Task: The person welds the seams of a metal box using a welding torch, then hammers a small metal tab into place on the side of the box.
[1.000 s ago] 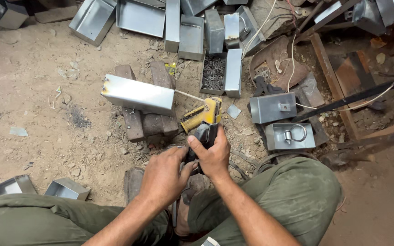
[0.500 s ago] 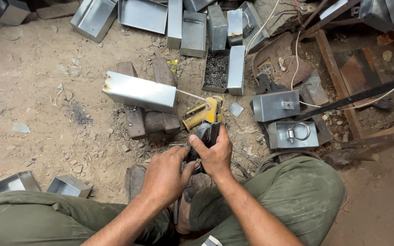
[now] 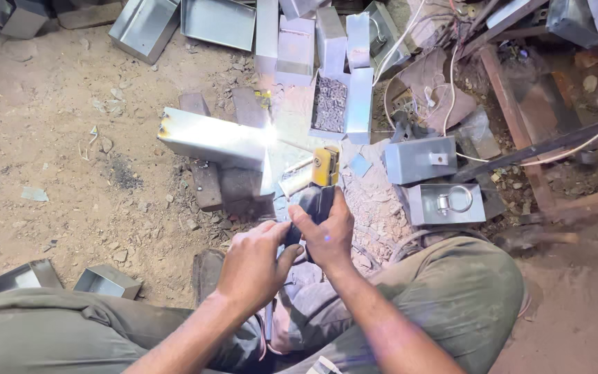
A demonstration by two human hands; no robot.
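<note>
Both hands grip one welding electrode holder (image 3: 318, 187), a tool with a yellow head and a dark handle, held just above the person's knees. The left hand (image 3: 254, 266) wraps the lower part of the handle with fingers curled and pressed together; the right hand (image 3: 327, 232) closes around the handle from the other side, its fingers also bent tight on it. A thin electrode rod (image 3: 295, 147) goes from the yellow head up and left to the corner of a long metal box (image 3: 212, 138), where a very bright white arc (image 3: 269, 135) shines. The box lies across some rusty steel blocks (image 3: 205, 181) on the ground.

Around it the surface is bare dusty earth (image 3: 57, 152) with small stones and scraps. Many grey sheet-metal boxes (image 3: 219, 21) lie in a row at the top, and one tray holds small dark pieces (image 3: 329, 104). To the right are two small grey boxes, one with a ring handle (image 3: 446, 203), plus white cables (image 3: 451, 83) and rusty frames (image 3: 513, 104). Two more boxes (image 3: 109, 280) sit near the left leg in olive trousers (image 3: 43, 332).
</note>
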